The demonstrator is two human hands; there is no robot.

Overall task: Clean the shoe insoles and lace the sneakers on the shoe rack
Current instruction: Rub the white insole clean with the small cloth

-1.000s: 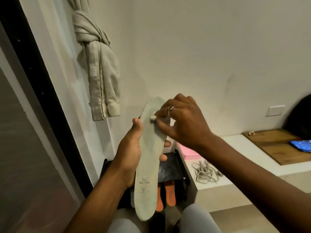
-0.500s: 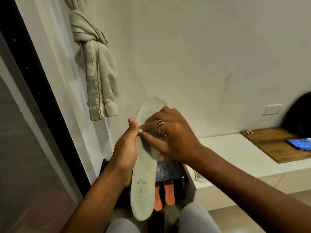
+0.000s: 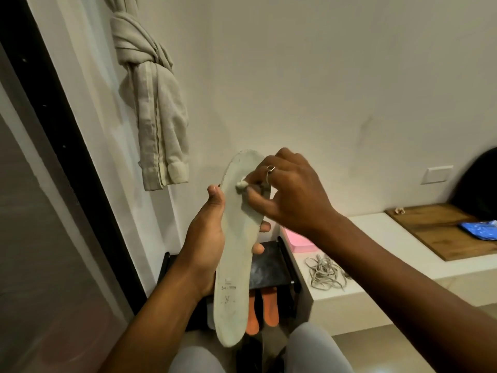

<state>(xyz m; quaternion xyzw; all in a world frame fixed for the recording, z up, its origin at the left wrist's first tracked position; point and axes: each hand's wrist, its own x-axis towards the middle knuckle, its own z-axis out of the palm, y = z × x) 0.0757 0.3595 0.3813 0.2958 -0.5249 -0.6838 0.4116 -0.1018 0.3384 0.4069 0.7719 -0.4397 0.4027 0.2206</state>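
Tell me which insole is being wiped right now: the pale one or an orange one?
The pale grey insole, held upright in the left hand; the right hand presses a small white wad against it. The two orange insoles sit untouched on the rack below.

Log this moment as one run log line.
step: insole cleaning | left hand: holds insole upright | right hand: rubs wad near toe
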